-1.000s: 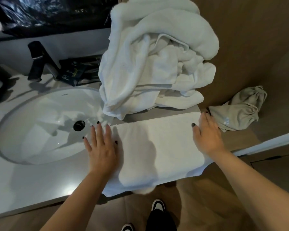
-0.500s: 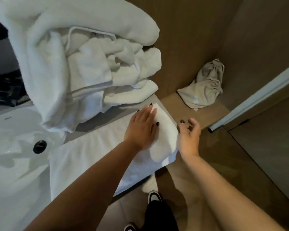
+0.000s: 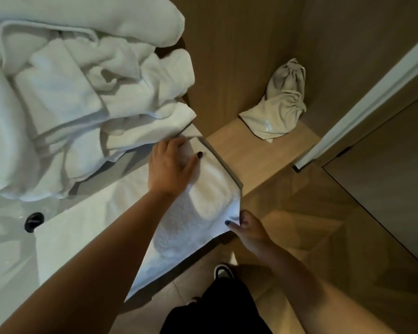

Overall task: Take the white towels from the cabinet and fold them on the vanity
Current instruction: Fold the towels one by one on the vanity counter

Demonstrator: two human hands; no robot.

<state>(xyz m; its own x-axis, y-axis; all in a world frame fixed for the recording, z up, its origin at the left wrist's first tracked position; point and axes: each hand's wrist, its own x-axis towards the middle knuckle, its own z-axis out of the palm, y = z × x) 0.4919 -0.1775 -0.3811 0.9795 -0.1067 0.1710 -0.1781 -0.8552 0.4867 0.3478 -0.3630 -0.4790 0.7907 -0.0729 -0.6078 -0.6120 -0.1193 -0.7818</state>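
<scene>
Counter (image 3: 15, 280), white, runs lower L to centre; sink (image 3: 3, 239) set into it at L edge, black drain (image 3: 34, 221) showing.

Towel pile (image 3: 77, 92): big heap of loose white towels, upper L, on the counter's back part, hanging partly over the sink.

Flat towel (image 3: 87, 237): spread along the counter front, in front of the pile, near edge drooping off the counter lip. Its R end reaches the counter's R edge.

Wood shelf (image 3: 263, 155) just R of the counter, lower level; wood panels behind it. Beige drawstring bag (image 3: 280, 107) sits at the shelf's back corner, well apart from the towels.

L hand (image 3: 171, 167): arm crosses over the flat towel; hand lies on the far R corner, fingers curled down at the far edge, thumb spread onto the cloth. I read it as grasping that corner, but fingertips are hidden.

R hand (image 3: 249, 227): off the counter's R front corner, thumb and fingers pinching the towel's near R corner.

Floor (image 3: 323, 237) wood-toned below; shoe (image 3: 223, 272) and dark trouser leg (image 3: 217, 314) at bottom centre.
</scene>
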